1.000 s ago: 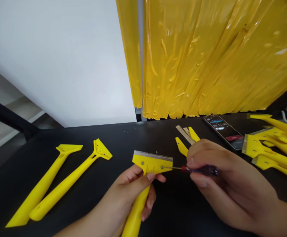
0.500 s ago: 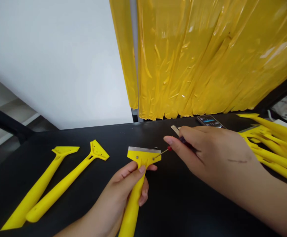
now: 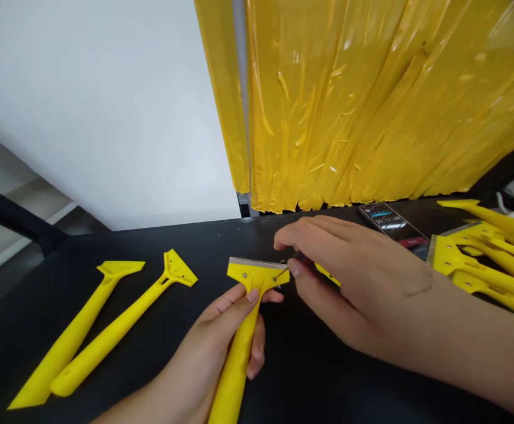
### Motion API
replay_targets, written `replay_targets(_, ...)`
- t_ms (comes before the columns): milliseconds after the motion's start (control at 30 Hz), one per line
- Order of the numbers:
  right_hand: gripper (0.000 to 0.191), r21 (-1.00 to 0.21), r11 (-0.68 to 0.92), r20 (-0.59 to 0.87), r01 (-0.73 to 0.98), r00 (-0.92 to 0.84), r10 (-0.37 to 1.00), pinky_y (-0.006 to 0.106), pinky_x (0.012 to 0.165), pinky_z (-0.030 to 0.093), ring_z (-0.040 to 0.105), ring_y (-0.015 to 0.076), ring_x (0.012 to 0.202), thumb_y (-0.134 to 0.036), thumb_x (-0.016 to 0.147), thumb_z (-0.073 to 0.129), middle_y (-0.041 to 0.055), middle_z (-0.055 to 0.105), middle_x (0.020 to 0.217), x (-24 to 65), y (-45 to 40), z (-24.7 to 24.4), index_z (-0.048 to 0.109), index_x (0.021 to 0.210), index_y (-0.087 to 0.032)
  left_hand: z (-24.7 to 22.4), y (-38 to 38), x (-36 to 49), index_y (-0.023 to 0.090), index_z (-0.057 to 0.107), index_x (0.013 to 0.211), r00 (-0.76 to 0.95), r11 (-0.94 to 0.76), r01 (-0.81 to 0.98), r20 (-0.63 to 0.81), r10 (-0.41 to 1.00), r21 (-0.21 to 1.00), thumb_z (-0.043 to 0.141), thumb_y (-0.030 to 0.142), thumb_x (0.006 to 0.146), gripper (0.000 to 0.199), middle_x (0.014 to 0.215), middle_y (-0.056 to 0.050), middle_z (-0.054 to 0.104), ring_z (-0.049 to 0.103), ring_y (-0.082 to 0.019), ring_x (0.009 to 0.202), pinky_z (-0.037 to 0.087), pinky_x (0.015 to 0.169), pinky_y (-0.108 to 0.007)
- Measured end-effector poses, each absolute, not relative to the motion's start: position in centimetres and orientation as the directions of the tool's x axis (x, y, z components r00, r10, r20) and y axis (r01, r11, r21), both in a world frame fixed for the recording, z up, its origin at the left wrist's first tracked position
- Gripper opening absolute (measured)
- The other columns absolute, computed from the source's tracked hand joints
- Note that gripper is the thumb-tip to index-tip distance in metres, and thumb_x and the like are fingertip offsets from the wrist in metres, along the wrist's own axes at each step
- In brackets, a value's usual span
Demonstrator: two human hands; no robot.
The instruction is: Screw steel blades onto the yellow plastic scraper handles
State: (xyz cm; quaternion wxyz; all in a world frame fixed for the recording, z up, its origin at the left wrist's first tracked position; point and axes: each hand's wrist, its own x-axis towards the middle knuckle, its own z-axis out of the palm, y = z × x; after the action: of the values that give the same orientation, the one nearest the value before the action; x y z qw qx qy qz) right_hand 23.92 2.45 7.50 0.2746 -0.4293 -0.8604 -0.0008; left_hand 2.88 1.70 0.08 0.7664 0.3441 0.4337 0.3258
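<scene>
My left hand (image 3: 225,330) is wrapped round the neck of a yellow scraper (image 3: 259,272), thumb on top. A thin metal blade (image 3: 257,262) runs along the scraper's far edge, and two small screws show in its head. In my right hand (image 3: 340,271) is a screwdriver (image 3: 283,272), its thin shaft reaching the right-hand screw (image 3: 275,279). My fingers hide most of the screwdriver's handle. Something yellow (image 3: 326,273) shows beneath my right hand, mostly covered.
Two yellow scraper handles (image 3: 115,324) lie on the black table (image 3: 159,353) at left. Several yellow scrapers (image 3: 481,253) are piled at right. A phone (image 3: 387,221) showing a timer lies at the back, before a yellow plastic curtain (image 3: 349,106) and a white panel (image 3: 106,112).
My right hand has moved left and closer to the scraper head, its fingers now nearer the screw and covering more of the screwdriver. My left hand keeps its hold.
</scene>
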Motion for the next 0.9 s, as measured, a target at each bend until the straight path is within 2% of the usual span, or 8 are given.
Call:
replay_targets(133,0.027,-0.285,0.623,0.476,0.729,-0.456,0.752,0.037,0.085,0.051,0.068,0.022,0.1,-0.015,0.1,0.051,0.0052,0.071,0.112,24.27,2.33,7.26,0.06,0.126,-0.018,0.24,1.76,2.86,0.016,0.073,0.11,0.418,0.559,-0.203,-0.445,0.792,0.804,0.062,0.043,0.099,0.031,0.053,0.002,0.054,0.041,-0.009,0.042,0.032,0.042,-0.02)
replay_targets(267,0.016,-0.227,0.566,0.451,0.792,-0.43,0.782,0.036,0.068,0.047,0.065,0.0201,0.075,-0.017,0.101,0.05,0.0011,0.069,0.087,24.22,2.1,7.37,0.061,0.111,-0.02,0.25,1.82,2.78,0.017,0.07,0.094,0.423,0.566,-0.217,-0.446,0.789,0.795,0.058,0.042,0.102,0.028,0.05,0.004,0.049,0.033,-0.007,0.039,0.027,0.041,-0.02)
replay_targets(300,0.015,-0.217,0.564,0.444,0.797,-0.434,0.784,0.037,0.067,0.046,0.065,0.0203,0.073,-0.016,0.101,0.049,0.0011,0.069,0.086,24.17,2.01,7.38,0.061,0.11,-0.02,0.23,1.82,2.75,0.018,0.068,0.09,0.421,0.57,-0.221,-0.449,0.788,0.792,0.057,0.042,0.102,0.029,0.05,0.004,0.048,0.032,-0.007,0.039,0.027,0.041,-0.021)
replay_targets(433,0.017,-0.251,0.564,0.432,0.786,-0.431,0.792,0.038,0.073,0.048,0.067,0.0222,0.083,-0.017,0.1,0.051,0.0029,0.071,0.096,23.95,1.71,7.37,0.06,0.114,-0.021,0.14,1.76,2.64,0.019,0.062,0.082,0.427,0.583,-0.243,-0.454,0.782,0.776,0.058,0.041,0.102,0.03,0.05,0.004,0.047,0.033,-0.008,0.04,0.03,0.04,-0.021)
replay_targets(500,0.017,-0.276,0.565,0.401,0.777,-0.441,0.803,0.038,0.073,0.048,0.066,0.0217,0.083,-0.016,0.102,0.049,0.0023,0.07,0.094,23.9,1.69,7.35,0.06,0.113,-0.022,0.12,1.73,2.64,0.019,0.061,0.081,0.431,0.587,-0.255,-0.453,0.78,0.768,0.058,0.04,0.101,0.029,0.05,0.004,0.047,0.032,-0.008,0.04,0.029,0.04,-0.02)
replay_targets(633,0.023,-0.258,0.587,0.446,0.767,-0.444,0.777,0.04,0.08,0.051,0.068,0.0243,0.095,-0.015,0.101,0.049,0.0065,0.072,0.107,23.93,1.71,7.37,0.059,0.121,-0.02,0.15,1.75,2.67,0.02,0.06,0.08,0.443,0.584,-0.264,-0.442,0.78,0.767,0.058,0.038,0.101,0.028,0.05,0.004,0.047,0.031,-0.007,0.039,0.029,0.039,-0.02)
replay_targets(767,0.024,-0.286,0.584,0.436,0.76,-0.439,0.785,0.038,0.083,0.05,0.067,0.0225,0.099,-0.01,0.098,0.05,0.006,0.071,0.111,24.0,1.59,7.43,0.058,0.119,-0.02,0.23,1.76,2.64,0.02,0.059,0.08,0.448,0.584,-0.253,-0.442,0.777,0.771,0.057,0.039,0.102,0.029,0.05,0.005,0.046,0.031,-0.007,0.039,0.029,0.039,-0.02)
replay_targets(900,0.02,-0.282,0.584,0.431,0.761,-0.443,0.786,0.037,0.081,0.049,0.065,0.0209,0.093,-0.008,0.097,0.051,0.0043,0.069,0.103,24.08,1.67,7.39,0.058,0.112,-0.02,0.26,1.72,2.64,0.02,0.059,0.081,0.449,0.584,-0.246,-0.443,0.776,0.774,0.056,0.039,0.103,0.029,0.05,0.004,0.047,0.031,-0.008,0.04,0.029,0.04,-0.021)
